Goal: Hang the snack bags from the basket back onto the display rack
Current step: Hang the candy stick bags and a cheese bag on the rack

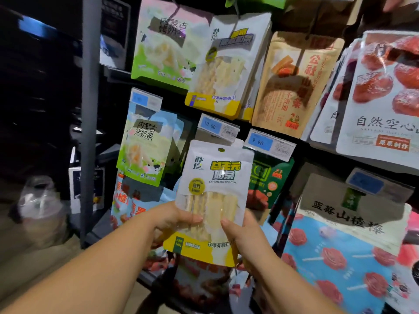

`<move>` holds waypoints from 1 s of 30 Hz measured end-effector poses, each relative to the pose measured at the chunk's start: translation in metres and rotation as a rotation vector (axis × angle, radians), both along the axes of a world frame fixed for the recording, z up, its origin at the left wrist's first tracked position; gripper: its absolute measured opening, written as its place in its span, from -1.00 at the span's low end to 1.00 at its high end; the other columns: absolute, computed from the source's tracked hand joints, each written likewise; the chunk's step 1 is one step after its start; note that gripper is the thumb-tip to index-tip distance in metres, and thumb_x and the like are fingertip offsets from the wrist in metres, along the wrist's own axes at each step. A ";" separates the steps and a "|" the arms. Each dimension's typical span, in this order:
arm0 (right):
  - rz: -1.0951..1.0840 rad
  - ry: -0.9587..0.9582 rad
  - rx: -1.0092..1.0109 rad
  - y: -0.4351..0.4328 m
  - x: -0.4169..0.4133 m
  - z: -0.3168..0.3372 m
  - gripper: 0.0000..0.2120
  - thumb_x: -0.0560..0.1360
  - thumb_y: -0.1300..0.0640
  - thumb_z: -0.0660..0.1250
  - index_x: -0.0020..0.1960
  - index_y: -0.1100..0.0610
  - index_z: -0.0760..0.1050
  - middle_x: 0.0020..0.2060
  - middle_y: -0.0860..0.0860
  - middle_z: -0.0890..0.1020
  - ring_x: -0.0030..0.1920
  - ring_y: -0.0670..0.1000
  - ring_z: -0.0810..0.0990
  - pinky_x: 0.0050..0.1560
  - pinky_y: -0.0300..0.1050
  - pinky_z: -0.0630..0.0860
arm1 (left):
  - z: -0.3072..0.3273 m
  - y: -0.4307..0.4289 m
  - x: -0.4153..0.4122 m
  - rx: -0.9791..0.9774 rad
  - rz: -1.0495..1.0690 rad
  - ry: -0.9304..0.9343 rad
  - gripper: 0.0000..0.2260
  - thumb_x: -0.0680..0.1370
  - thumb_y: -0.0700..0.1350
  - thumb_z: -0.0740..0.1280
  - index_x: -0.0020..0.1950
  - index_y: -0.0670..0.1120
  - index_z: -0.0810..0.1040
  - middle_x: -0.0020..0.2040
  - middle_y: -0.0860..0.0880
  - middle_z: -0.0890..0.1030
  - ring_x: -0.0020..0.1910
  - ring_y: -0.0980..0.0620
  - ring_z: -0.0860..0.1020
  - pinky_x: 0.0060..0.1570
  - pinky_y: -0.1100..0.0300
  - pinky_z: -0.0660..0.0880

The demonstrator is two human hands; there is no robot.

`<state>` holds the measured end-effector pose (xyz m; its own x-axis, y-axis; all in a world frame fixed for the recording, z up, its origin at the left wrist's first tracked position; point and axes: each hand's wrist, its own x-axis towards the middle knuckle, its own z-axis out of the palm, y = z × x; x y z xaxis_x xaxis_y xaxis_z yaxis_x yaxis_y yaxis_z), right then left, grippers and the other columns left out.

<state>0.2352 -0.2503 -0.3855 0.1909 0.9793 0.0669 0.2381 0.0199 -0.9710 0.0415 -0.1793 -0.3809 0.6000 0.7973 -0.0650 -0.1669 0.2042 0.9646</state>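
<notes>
I hold a white and yellow milk-strip snack bag [215,177] upright in front of the display rack [90,123]. My left hand [174,217] grips its left edge with the thumb across the front. My right hand [243,234] pinches its right edge, thumb on the front. The bag's top hole sits just below the blue 13.80 price tag [217,126]. A matching yellow bag [224,69] hangs on the row above. The basket is not in view.
Green milk-strip bags [145,146] hang to the left, a brown bag [294,85] and red fruit bags [385,94] to the right. A blue hawthorn bag [340,252] hangs low right. A grey upright post stands at left, with a plastic-wrapped object [40,207] on the floor.
</notes>
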 end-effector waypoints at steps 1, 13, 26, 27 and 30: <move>-0.003 -0.034 0.000 0.003 -0.005 -0.003 -0.65 0.54 0.13 0.39 0.30 -0.05 0.46 0.09 -0.07 0.68 0.06 -0.03 0.68 0.06 -0.03 0.62 | -0.005 0.002 -0.004 -0.009 0.012 -0.004 -0.76 0.48 -0.44 0.31 0.04 -0.18 0.62 -0.11 -0.12 0.72 -0.16 -0.02 0.71 -0.18 0.18 0.63; -0.071 0.041 0.100 0.054 -0.034 -0.006 -0.75 0.47 0.11 0.41 0.11 -0.10 0.49 0.09 -0.03 0.67 0.10 0.07 0.65 0.21 0.22 0.54 | -0.016 0.041 -0.021 0.093 0.278 0.044 -0.64 0.33 -0.22 0.59 0.09 -0.10 0.64 -0.02 -0.10 0.73 0.00 -0.11 0.69 0.11 -0.03 0.59; -0.110 0.156 0.114 0.071 -0.034 0.000 -0.73 0.58 0.27 0.33 0.20 -0.01 0.49 0.09 0.04 0.68 0.05 0.09 0.68 0.11 0.17 0.60 | -0.013 0.052 -0.012 0.147 0.443 0.077 -0.23 0.01 0.14 0.64 0.17 -0.06 0.59 0.02 -0.05 0.71 0.01 -0.07 0.68 0.13 -0.10 0.59; -0.115 0.156 0.111 0.072 -0.034 -0.001 -0.72 0.58 0.27 0.33 0.23 0.02 0.49 0.09 0.05 0.69 0.05 0.10 0.69 0.11 0.18 0.61 | -0.013 0.052 -0.011 0.149 0.441 0.082 -0.23 0.02 0.14 0.65 0.17 -0.05 0.59 0.02 -0.05 0.71 0.01 -0.07 0.68 0.12 -0.11 0.59; -0.132 0.162 0.095 0.076 -0.033 -0.002 -0.70 0.58 0.25 0.34 0.28 0.05 0.49 0.08 0.06 0.69 0.06 0.12 0.69 0.13 0.24 0.59 | -0.014 0.051 -0.007 0.155 0.492 0.101 -0.45 0.22 -0.04 0.67 0.14 -0.04 0.56 0.03 -0.05 0.69 0.02 -0.07 0.67 0.11 -0.08 0.60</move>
